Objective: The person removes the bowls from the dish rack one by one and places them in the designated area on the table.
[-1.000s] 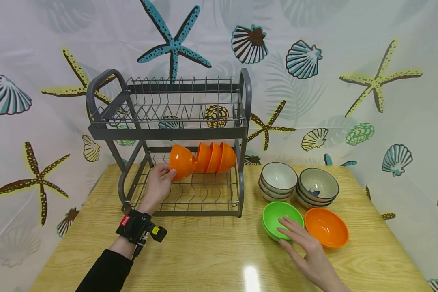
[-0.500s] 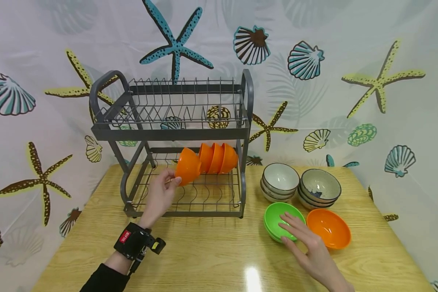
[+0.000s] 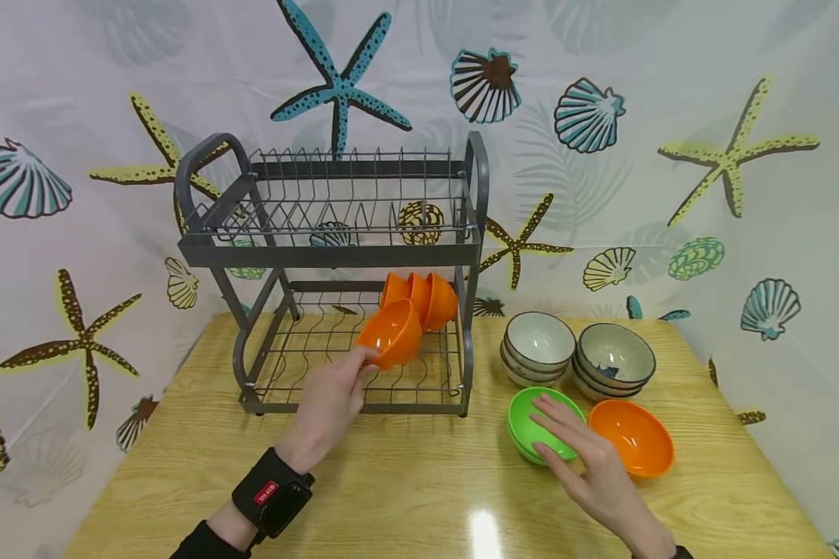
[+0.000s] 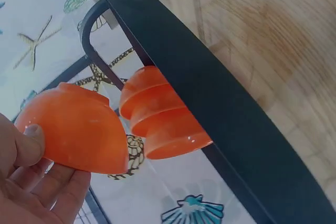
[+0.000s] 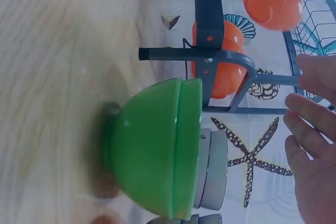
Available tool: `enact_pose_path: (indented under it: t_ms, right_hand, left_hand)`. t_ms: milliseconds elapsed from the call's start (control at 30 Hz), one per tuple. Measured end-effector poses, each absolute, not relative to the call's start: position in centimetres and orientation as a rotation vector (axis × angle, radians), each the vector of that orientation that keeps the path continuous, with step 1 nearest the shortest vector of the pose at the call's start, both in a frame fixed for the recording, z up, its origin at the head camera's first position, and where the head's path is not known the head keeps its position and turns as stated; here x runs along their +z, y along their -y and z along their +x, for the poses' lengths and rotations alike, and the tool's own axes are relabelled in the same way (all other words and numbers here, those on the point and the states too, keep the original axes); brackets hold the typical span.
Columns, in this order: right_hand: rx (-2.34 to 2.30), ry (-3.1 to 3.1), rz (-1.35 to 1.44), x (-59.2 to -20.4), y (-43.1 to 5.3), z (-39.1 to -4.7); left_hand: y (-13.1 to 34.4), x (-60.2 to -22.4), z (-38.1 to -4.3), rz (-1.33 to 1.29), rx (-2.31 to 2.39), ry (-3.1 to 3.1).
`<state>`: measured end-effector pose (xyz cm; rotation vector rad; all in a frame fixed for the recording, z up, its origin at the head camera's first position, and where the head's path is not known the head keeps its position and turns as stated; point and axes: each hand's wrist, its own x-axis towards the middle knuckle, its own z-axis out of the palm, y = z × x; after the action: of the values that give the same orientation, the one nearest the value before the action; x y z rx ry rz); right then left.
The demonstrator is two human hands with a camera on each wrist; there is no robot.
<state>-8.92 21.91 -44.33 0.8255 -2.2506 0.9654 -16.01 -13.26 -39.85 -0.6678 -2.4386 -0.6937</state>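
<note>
Orange bowl [image 3: 397, 334], pinched by the left hand [image 3: 330, 397], tilts in front of racked bowls [image 3: 442, 301]; right hand [image 3: 593, 467] hovers, fingers [image 5: 311, 117] spread.

I read this as a kitchen-like tabletop setup; home or lab, my feed can't tell me. The table [image 3: 405, 481] carries a dish rack [image 3: 332, 257] at eleven o'clock and stacked bowls [image 3: 520, 411] at one; a shell-print sheet [image 3: 503, 167] hangs at twelve.

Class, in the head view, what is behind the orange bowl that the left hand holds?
Behind the held bowl, three tipped orange bowls stand on the rack's lower tier. It covers the leftmost one's lower part, so that cannot be seen.
</note>
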Motion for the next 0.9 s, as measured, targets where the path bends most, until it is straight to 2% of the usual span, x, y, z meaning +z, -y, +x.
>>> enact_pose_path:
  t_ms: [467,900]
  right_hand:
    - [0.891,2.223,0.971,-42.2,-20.2,-9.9]
    - [0.830,2.157,1.117,-42.0,-18.1,-11.2]
  left_hand:
    - [10.5,-39.7,-14.6,-1.067,-0.289,2.232]
    - [9.2,-40.5,-13.5,-1.283,-0.053,2.154]
